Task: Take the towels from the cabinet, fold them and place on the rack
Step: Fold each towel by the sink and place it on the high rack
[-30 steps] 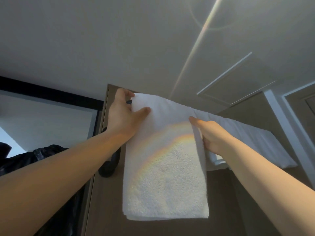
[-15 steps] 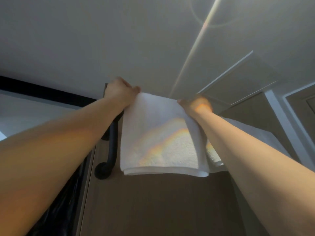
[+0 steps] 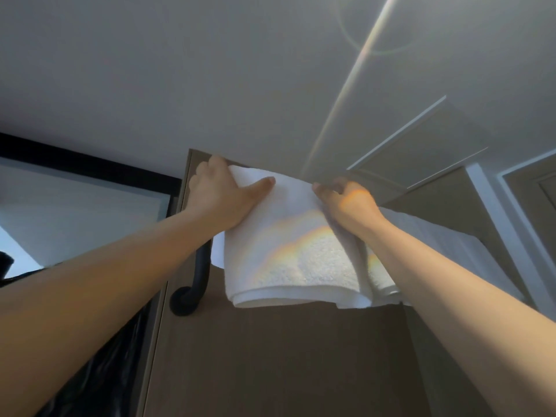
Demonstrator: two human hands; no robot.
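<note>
Two bare forearms, bare left hand (image 3: 221, 200), bare right hand (image 3: 349, 206), rainbow glint across the right hand's back

Nubbly terry-cloth towel (image 3: 301, 260), matt black rack (image 3: 201, 272)

Rack (image 3: 201, 275): only a black curved bracket shows; the rest lies under the towel (image 3: 285, 260).
Left hand (image 3: 219, 200): fingertips hidden behind the towel's top edge.
Right hand (image 3: 349, 206): fingertips curl out of sight over that edge.
Second towel (image 3: 445, 239): partly behind the right forearm.
Dark glossy thing (image 3: 102, 374): cut by the frame edge, unidentifiable.
</note>
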